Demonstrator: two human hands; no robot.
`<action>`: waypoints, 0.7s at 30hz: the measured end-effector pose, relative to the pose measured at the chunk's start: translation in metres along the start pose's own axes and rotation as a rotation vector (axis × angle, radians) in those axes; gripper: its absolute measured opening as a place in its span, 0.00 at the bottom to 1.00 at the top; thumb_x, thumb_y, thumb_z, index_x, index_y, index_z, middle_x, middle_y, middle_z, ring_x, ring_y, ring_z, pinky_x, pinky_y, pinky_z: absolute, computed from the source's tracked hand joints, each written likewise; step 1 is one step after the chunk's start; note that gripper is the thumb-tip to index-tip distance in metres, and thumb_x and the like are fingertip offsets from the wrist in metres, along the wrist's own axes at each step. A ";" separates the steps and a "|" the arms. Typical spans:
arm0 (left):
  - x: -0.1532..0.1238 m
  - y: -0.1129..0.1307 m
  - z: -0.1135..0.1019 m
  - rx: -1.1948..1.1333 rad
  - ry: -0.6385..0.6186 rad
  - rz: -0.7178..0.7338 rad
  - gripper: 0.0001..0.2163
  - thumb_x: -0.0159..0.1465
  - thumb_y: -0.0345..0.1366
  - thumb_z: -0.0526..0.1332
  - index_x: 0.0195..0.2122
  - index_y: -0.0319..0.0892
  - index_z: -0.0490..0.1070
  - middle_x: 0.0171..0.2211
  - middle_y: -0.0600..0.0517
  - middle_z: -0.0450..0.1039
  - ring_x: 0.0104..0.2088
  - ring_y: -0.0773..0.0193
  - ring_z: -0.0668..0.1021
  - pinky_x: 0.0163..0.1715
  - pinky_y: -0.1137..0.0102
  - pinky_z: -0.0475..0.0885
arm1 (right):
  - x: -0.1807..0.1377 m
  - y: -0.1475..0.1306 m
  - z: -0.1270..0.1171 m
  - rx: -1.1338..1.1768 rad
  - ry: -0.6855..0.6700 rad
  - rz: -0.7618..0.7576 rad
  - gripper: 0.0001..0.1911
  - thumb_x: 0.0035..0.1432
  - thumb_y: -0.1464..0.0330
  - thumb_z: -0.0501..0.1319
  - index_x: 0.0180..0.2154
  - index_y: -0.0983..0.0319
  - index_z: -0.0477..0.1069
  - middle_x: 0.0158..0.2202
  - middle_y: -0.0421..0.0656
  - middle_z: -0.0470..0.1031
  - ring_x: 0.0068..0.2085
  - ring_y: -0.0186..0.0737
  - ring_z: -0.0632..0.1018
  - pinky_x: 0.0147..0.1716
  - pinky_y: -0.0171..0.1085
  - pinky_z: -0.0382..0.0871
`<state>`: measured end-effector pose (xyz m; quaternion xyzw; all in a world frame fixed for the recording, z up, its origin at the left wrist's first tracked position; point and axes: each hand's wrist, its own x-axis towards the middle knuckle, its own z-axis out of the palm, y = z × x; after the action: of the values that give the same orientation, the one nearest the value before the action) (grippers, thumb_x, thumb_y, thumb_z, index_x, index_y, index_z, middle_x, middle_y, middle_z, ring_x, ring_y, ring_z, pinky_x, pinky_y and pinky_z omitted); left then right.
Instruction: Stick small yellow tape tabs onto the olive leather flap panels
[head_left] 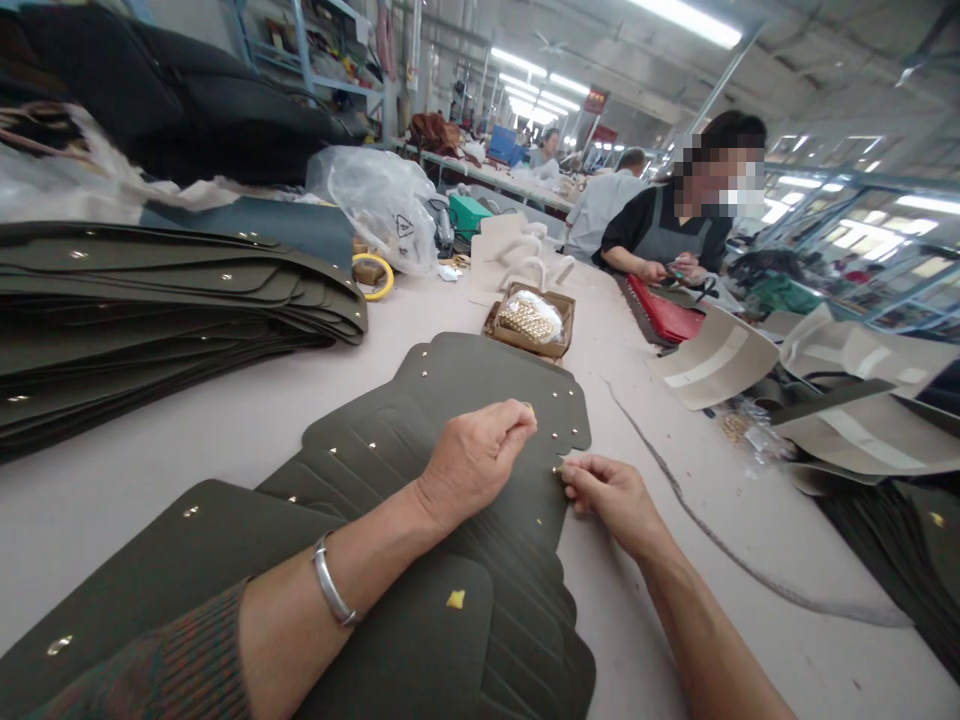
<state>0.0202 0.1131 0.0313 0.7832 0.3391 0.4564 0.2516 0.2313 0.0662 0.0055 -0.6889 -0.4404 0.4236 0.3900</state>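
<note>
My left hand [480, 455] rests closed on a fanned stack of dark olive leather panels [465, 400] on the white table, its fingertips pinched on a small brass stud. My right hand [604, 490] is at the right edge of the top panel, fingers pinched on another small brass piece against the leather. The panels carry several small gold rivets. A silver bangle sits on my left wrist.
A tall pile of the same olive panels [150, 310] lies at the left. A cardboard box of gold hardware [531, 320] stands beyond my hands. A person in a grey apron [667, 240] works on a red piece across the table. Cream panels [720, 360] lie at the right.
</note>
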 end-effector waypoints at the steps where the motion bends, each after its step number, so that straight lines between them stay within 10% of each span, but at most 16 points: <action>1: 0.000 -0.003 0.001 -0.014 -0.010 -0.014 0.06 0.67 0.31 0.54 0.34 0.41 0.69 0.29 0.56 0.73 0.29 0.71 0.73 0.31 0.77 0.65 | 0.001 0.002 -0.001 -0.023 -0.021 0.009 0.15 0.45 0.60 0.66 0.29 0.66 0.74 0.19 0.37 0.70 0.17 0.27 0.68 0.16 0.28 0.63; 15: -0.004 -0.013 -0.002 -0.153 0.043 -0.097 0.06 0.65 0.28 0.56 0.36 0.41 0.72 0.33 0.53 0.75 0.32 0.69 0.75 0.35 0.76 0.68 | 0.010 -0.002 0.011 -0.585 0.020 -0.100 0.09 0.51 0.63 0.58 0.27 0.61 0.72 0.17 0.37 0.69 0.18 0.32 0.71 0.18 0.30 0.65; 21: -0.004 -0.014 -0.002 -0.170 0.045 -0.109 0.06 0.65 0.28 0.56 0.36 0.41 0.72 0.33 0.54 0.76 0.32 0.70 0.75 0.35 0.76 0.68 | 0.007 -0.002 0.007 -0.306 0.050 0.003 0.21 0.49 0.58 0.62 0.44 0.59 0.69 0.19 0.35 0.70 0.19 0.35 0.73 0.16 0.32 0.66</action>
<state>0.0129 0.1191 0.0197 0.7291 0.3466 0.4867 0.3338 0.2262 0.0744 0.0031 -0.7512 -0.4891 0.3349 0.2904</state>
